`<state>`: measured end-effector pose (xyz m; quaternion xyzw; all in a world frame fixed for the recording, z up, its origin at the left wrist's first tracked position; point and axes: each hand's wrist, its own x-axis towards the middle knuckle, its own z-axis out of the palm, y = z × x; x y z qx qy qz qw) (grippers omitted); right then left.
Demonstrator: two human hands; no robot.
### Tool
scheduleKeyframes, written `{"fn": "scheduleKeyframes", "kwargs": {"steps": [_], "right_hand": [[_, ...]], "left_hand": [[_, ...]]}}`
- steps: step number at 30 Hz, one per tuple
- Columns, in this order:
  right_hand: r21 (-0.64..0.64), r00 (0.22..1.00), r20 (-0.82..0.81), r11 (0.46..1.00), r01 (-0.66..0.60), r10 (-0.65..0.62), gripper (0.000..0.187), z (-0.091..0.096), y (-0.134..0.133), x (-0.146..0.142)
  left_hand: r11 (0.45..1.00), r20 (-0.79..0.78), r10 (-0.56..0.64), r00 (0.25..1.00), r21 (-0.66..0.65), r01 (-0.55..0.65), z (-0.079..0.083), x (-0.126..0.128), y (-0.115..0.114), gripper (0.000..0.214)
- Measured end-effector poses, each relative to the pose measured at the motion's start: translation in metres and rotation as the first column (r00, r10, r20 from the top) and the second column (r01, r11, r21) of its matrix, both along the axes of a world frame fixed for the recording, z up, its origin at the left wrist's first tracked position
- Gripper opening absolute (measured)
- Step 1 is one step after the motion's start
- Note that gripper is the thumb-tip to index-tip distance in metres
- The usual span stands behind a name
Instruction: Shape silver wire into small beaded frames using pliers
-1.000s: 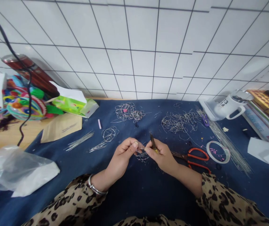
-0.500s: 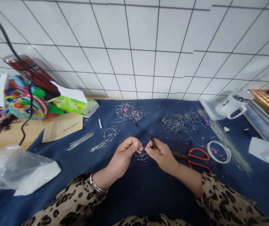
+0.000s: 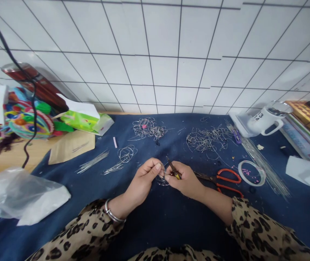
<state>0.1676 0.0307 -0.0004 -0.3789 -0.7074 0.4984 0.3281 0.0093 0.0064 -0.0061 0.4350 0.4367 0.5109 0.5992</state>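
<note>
While wire tangles and orange scissors crowd the blue cloth, left hand pinches a wire piece; right hand grips a thin tool.

Head camera looks forward-down, close on left hand and right hand

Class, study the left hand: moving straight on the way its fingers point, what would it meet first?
The left hand points rightward, so probably the small wire piece at its fingertips first, then the right hand gripping a thin tool; depth is unclear.
</note>
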Motion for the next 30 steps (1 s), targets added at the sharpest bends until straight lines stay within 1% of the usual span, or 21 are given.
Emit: {"fn": "scheduleKeyframes", "kwargs": {"steps": [6, 9, 12, 17, 22, 26, 30], "right_hand": [[-0.018, 0.999, -0.041, 1.000, 0.003, -0.004, 0.006, -0.002, 0.001, 0.002], [-0.045, 0.999, -0.047, 0.999, 0.021, -0.023, 0.005, -0.004, 0.002, 0.004], [-0.045, 0.998, -0.044, 0.998, 0.038, -0.040, 0.006, -0.005, 0.004, 0.005], [-0.046, 0.998, -0.045, 0.998, 0.042, -0.044, 0.005, -0.008, 0.004, 0.006], [-0.035, 0.998, -0.050, 0.999, 0.039, -0.041, 0.005, -0.009, 0.003, 0.006], [-0.065, 0.997, -0.053, 0.996, 0.059, -0.063, 0.008, -0.009, 0.003, 0.005], [-0.113, 0.992, -0.082, 0.990, 0.084, -0.094, 0.009, -0.007, 0.003, 0.004]], "left_hand": [[1.000, -0.041, -0.023, 0.999, 0.014, 0.024, 0.002, -0.002, 0.002, 0.022], [0.998, -0.037, -0.067, 0.997, -0.002, 0.066, 0.002, -0.005, 0.004, 0.018], [0.995, -0.016, -0.103, 0.995, -0.010, 0.103, 0.001, -0.007, 0.005, 0.014], [0.995, -0.053, -0.102, 0.993, -0.017, 0.101, -0.003, -0.008, 0.006, 0.014], [0.993, -0.106, -0.118, 0.987, 0.003, 0.119, -0.004, -0.008, 0.007, 0.011], [0.992, -0.142, -0.126, 0.982, 0.002, 0.128, -0.003, -0.010, 0.009, 0.011], [0.985, -0.155, -0.167, 0.974, 0.016, 0.172, 0.001, -0.012, 0.010, 0.011]]}}
